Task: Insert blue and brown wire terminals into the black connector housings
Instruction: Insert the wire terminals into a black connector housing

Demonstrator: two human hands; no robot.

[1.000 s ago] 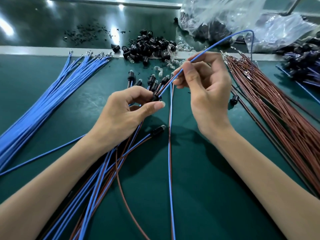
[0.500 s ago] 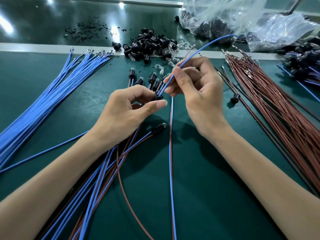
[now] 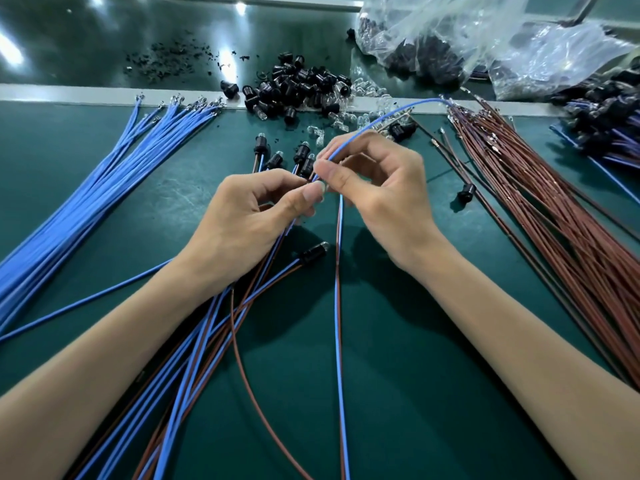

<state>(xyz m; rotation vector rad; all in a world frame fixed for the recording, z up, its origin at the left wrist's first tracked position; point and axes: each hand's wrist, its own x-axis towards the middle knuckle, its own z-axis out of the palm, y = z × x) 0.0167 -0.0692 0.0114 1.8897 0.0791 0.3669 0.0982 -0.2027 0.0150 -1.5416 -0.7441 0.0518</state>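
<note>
My left hand [image 3: 249, 216] pinches a small black connector housing between thumb and fingers; the housing is almost hidden by the fingertips. My right hand [image 3: 374, 188] pinches a blue wire [image 3: 381, 116] right at the housing; the wire arcs up and to the right behind the hand. A loose bundle of blue wires [image 3: 86, 209] lies at the left. A bundle of brown wires [image 3: 554, 220] lies at the right. A pile of black housings [image 3: 298, 88] sits at the back centre.
Finished blue-and-brown wire pairs with housings [image 3: 214, 327] fan out under my left forearm. One more finished pair [image 3: 337, 323] runs straight toward me. Clear plastic bags [image 3: 467, 39] of parts lie at the back right. A single housing [image 3: 465, 192] sits near the brown wires.
My right hand has slid down the blue wire toward my left hand, and the wire's far loop has dropped lower. My left hand has stayed put.
</note>
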